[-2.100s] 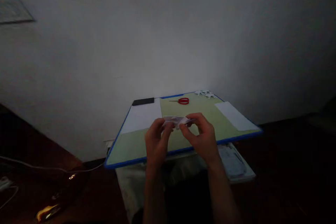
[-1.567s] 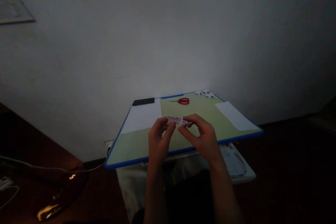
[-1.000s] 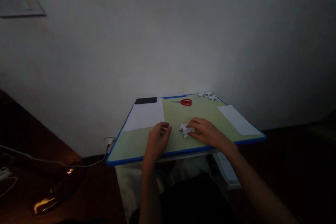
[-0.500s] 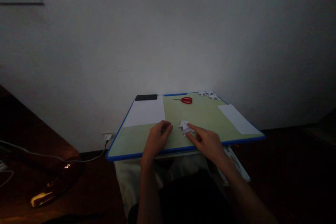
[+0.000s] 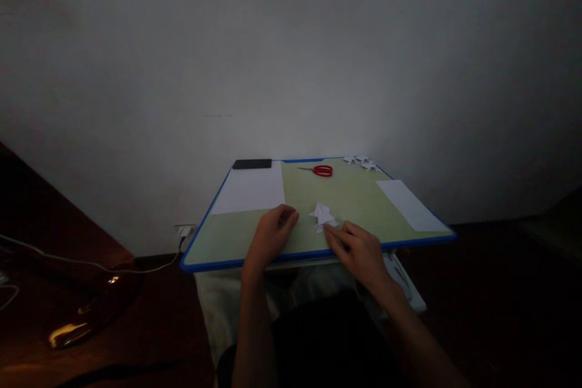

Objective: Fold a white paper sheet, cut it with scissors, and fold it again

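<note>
A small white origami frog [image 5: 322,213] lies on the pale green board [image 5: 350,200], its pointed end facing away from me. My right hand [image 5: 357,250] is at its near edge, thumb and forefinger together on the folded paper and the other fingers curled. My left hand [image 5: 273,230] rests on the board to the left of the frog, apart from it. Its fingers are loosely bent with a gap to the thumb, and nothing shows between them.
Red-handled scissors [image 5: 322,171] lie beyond the frog. Several folded white paper pieces [image 5: 362,162] sit at the far right corner. White sheets [image 5: 254,191] lie left, with a dark flat object [image 5: 252,163] behind, and another paper strip [image 5: 411,206] lies right. A wall [image 5: 291,73] rises behind.
My right forefinger has moved from the top of the frog back to its near edge, beside the thumb, uncovering more of the frog. My left hand has stayed nearly still.
</note>
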Demonstrator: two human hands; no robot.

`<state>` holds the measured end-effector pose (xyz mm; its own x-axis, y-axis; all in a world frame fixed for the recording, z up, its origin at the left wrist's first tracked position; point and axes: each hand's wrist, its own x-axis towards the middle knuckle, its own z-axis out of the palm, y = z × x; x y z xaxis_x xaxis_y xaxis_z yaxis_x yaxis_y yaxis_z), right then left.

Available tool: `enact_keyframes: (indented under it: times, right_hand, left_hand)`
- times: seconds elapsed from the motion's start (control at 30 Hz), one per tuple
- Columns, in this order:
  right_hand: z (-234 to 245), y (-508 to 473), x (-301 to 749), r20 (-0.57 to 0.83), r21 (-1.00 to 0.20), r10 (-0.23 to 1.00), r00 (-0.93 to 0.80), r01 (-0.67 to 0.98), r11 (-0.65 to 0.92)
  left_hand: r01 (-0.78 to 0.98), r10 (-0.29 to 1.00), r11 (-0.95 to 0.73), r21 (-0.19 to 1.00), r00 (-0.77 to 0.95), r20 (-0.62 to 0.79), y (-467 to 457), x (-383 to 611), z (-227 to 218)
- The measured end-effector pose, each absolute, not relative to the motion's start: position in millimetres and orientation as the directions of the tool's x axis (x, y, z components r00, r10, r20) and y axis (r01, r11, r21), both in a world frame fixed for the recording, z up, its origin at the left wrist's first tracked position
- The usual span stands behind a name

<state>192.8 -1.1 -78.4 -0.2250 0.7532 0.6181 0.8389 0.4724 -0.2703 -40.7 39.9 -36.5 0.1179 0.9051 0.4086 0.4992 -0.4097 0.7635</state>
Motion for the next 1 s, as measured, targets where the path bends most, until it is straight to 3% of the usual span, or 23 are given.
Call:
enact_keyframes:
  times: [0.43,0.57,0.73,1.0]
  right_hand:
    - [-81,-1,193,0.637,-0.293,0.747,-0.189,0.837,0.462]
    - [-72,1,191,0.56,-0.3,0.804,-0.197,0.857,0.419]
    - [-57,5,183,0.425,-0.196,0.88,-0.211,0.928,0.317]
    - [-57,5,181,0.417,-0.205,0.886,-0.202,0.929,0.308]
  left_hand:
    - [0.503,0.903,-0.414,0.759,0.123,0.411,39,-42,-37]
    - [0.501,0.904,-0.414,0.76,0.125,0.41,39,-42,-37]
    - [0.5,0.905,-0.411,0.762,0.127,0.405,39,-43,-38]
    - [0.498,0.907,-0.409,0.764,0.126,0.403,38,-43,-37]
